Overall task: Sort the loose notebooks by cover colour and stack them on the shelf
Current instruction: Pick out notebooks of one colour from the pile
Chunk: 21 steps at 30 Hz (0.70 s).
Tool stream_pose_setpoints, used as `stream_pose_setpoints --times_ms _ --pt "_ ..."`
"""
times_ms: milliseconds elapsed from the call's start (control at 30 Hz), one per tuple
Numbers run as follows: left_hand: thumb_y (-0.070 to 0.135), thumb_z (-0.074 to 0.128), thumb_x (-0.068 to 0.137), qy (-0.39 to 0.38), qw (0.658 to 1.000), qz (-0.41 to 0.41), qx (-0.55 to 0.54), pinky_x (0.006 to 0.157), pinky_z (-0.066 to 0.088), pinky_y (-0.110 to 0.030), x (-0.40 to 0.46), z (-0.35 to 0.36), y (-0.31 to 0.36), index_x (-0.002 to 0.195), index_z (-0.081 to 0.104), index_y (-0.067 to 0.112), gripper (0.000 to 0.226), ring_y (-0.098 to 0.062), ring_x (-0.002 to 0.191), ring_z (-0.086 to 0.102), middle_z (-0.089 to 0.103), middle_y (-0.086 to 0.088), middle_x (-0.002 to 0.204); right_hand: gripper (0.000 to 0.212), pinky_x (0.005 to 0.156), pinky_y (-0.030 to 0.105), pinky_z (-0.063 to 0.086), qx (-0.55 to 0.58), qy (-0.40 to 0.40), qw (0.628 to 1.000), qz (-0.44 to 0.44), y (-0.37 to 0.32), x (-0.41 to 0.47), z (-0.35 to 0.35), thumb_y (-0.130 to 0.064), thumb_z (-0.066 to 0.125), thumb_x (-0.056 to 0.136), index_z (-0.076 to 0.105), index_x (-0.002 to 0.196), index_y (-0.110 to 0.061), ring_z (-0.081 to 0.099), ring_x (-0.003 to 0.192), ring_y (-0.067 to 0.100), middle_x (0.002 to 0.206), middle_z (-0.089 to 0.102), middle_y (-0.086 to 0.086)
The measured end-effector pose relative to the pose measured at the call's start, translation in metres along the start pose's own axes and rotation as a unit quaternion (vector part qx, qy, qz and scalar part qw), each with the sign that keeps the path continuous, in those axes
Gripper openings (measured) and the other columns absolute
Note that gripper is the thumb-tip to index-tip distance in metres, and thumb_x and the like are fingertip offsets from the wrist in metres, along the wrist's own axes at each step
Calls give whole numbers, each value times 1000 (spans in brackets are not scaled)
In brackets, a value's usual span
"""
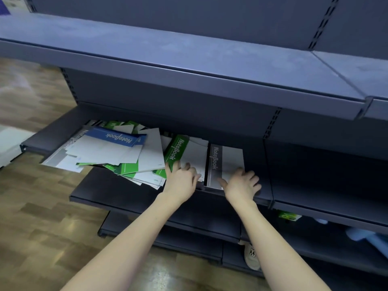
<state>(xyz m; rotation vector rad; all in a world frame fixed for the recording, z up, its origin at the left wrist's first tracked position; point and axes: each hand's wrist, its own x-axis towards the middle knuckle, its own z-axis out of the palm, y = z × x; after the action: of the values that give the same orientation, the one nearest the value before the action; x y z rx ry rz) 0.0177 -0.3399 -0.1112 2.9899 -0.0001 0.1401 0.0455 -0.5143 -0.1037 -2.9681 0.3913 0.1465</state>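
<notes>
The upper shelf [189, 66] hides the back of the notebook pile [109, 150] on the lower shelf [126, 192]. Lower covers show only as edges. A shoe [252, 257] is half hidden; a green item [288, 216] is blurred.

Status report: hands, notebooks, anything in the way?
Left hand on green notebook, right hand on grey notebook. Mixed pile unsorted, overhanging shelf.

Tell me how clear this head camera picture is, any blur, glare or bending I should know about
Head view: wide-angle bending curves the upper shelf edge; the floor at left is smeared by blur, with a glare patch lower down; the grey notebook and blue notebook titles read sharply; the left hand and right hand are slightly soft; lighting is dim and bluish.
</notes>
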Motion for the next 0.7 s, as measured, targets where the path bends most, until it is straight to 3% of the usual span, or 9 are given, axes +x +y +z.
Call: stream_pose_setpoints --times_ms 67,167,333,500,700 --pt "18 48 96 -23 1000 -14 0 113 16 -55 6 -6 1 117 63 21 26 -36 129 34 58 0 131 104 103 46 34 28 -33 998 51 2 3 -12 -80 65 70 39 138 -6 39 127 38 141 39 21" --pt "5 57 86 -40 997 -40 45 108 29 -53 19 -15 6 127 56 21 44 -38 130 33 47 -11 136 128 109 44 34 71 -93 988 99 5 10 -24 -80 76 57 26 147 -4 38 133 37 146 35 21" --pt "43 53 93 -81 982 -139 97 111 28 -56 50 -24 0 148 33 13 66 -51 138 27 32 -31 150 148 115 45 31 77 -151 978 125 4 13 -34 -77 81 52 8 155 -2 32 142 37 156 26 20" --pt "57 52 92 -83 981 -150 93 114 20 -63 53 -23 -4 144 39 15 69 -48 138 29 33 -30 151 146 113 41 33 63 -173 975 123 -7 6 -35 -79 81 48 15 154 -4 33 140 33 154 30 16" --pt "69 64 79 -72 979 -182 50 98 33 -44 54 -31 -13 135 49 15 79 -39 131 35 38 -24 145 138 108 41 41 117 -138 975 125 -14 -3 -37 -65 88 55 13 153 -4 40 136 34 150 36 19"
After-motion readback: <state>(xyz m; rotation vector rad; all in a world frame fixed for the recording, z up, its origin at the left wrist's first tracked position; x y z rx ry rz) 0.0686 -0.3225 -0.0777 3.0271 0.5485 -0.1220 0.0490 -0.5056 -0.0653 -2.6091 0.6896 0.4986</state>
